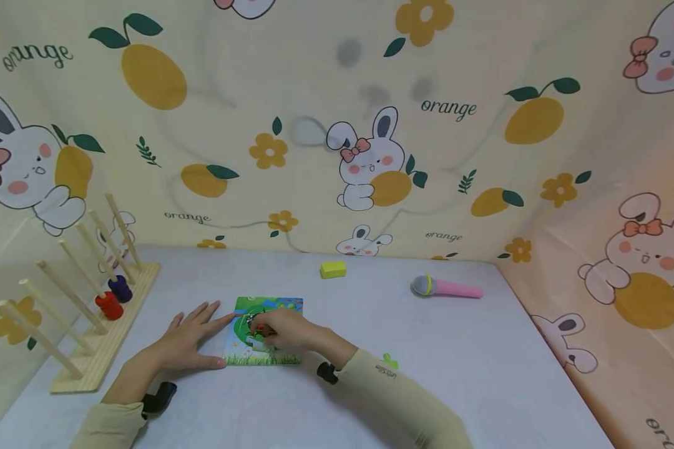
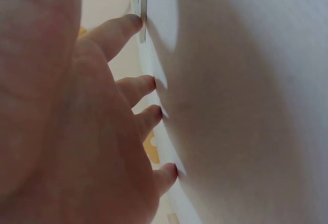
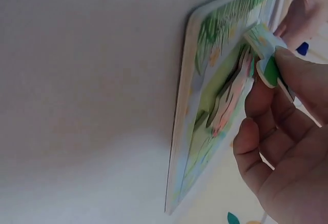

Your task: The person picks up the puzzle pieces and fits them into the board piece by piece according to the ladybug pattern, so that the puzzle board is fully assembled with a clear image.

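A flat picture puzzle board with a grass border lies on the table in front of me. Over it, my right hand pinches a puzzle piece between thumb and fingers. The piece, pale blue and green, is tilted above the board's recess in the right wrist view. Other pieces inside the board are partly covered by that hand. My left hand is spread flat at the board's left side, its thumb and index finger at the edge. In the left wrist view one fingertip touches the board's side.
A wooden rack with upright pegs stands at the left, carrying red rings and dark blue rings. Behind the board sits a yellow block. A pink toy microphone lies back right. Near my right sleeve is a small green piece.
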`<move>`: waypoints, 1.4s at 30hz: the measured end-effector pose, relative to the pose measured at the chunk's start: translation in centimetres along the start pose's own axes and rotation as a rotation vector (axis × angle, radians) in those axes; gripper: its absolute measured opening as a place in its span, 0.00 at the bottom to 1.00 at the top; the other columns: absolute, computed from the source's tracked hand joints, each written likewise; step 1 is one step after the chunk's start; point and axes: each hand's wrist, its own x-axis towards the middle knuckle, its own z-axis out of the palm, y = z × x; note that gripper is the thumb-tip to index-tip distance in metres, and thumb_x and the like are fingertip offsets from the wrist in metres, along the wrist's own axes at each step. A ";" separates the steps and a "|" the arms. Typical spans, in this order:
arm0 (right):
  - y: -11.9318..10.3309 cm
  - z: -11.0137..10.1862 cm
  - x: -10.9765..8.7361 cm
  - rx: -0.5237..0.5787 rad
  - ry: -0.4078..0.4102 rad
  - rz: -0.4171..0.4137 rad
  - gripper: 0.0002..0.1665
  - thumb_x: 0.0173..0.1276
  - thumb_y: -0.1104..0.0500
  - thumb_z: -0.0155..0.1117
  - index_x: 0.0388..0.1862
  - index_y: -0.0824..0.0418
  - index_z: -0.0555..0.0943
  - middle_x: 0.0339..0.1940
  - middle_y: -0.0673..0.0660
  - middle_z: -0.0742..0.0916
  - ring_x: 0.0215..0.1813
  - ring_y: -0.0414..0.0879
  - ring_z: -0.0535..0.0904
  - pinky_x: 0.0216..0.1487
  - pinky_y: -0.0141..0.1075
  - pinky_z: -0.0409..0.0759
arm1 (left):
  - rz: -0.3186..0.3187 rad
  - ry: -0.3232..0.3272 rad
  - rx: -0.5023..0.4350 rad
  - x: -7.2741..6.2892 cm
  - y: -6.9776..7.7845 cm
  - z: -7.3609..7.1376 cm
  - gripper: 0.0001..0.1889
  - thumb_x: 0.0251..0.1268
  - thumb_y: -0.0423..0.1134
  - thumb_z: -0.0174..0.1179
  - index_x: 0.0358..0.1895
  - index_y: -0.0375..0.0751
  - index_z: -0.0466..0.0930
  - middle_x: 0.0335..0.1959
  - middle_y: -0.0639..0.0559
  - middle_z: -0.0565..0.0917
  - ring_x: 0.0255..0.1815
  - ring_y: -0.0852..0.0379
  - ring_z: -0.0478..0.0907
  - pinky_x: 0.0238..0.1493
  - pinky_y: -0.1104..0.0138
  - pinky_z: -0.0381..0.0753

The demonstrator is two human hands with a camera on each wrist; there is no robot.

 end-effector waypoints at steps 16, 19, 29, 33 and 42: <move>-0.3 0.3 -0.4 0.033 -0.005 -0.001 0.20 0.66 0.66 0.69 0.57 0.58 0.82 0.32 0.43 0.81 0.32 0.33 0.72 0.34 0.23 0.73 | 0.041 0.044 -0.024 0.0 -0.5 0.2 0.51 0.47 0.69 0.69 0.75 0.49 0.66 0.76 0.29 0.56 0.75 0.23 0.47 0.62 0.24 0.43; -0.5 0.3 -0.4 0.057 0.011 0.002 0.17 0.65 0.67 0.70 0.52 0.59 0.80 0.28 0.44 0.79 0.30 0.34 0.72 0.33 0.24 0.73 | 0.048 0.048 -0.026 0.0 -0.6 0.3 0.51 0.48 0.69 0.70 0.75 0.49 0.65 0.76 0.29 0.56 0.75 0.23 0.48 0.62 0.24 0.44; -0.9 1.1 -0.2 -0.162 0.086 -0.005 0.16 0.59 0.57 0.78 0.42 0.55 0.81 0.33 0.44 0.79 0.35 0.35 0.71 0.34 0.24 0.69 | 0.042 0.050 -0.005 0.0 -0.4 0.3 0.50 0.47 0.69 0.69 0.74 0.49 0.67 0.76 0.29 0.57 0.74 0.23 0.49 0.62 0.23 0.45; -1.2 1.3 -0.3 -0.245 0.104 0.011 0.18 0.57 0.52 0.80 0.43 0.52 0.82 0.36 0.44 0.78 0.38 0.36 0.70 0.33 0.24 0.68 | 0.045 0.052 -0.002 0.0 -0.3 0.2 0.50 0.48 0.68 0.69 0.74 0.48 0.67 0.75 0.28 0.58 0.74 0.23 0.50 0.61 0.23 0.45; -1.3 1.6 -0.5 -0.234 0.104 0.039 0.22 0.57 0.51 0.79 0.51 0.53 0.86 0.41 0.45 0.81 0.41 0.34 0.71 0.36 0.23 0.69 | 0.040 0.039 -0.010 -0.1 -0.1 0.0 0.50 0.48 0.69 0.69 0.74 0.49 0.67 0.76 0.29 0.57 0.74 0.23 0.49 0.62 0.23 0.44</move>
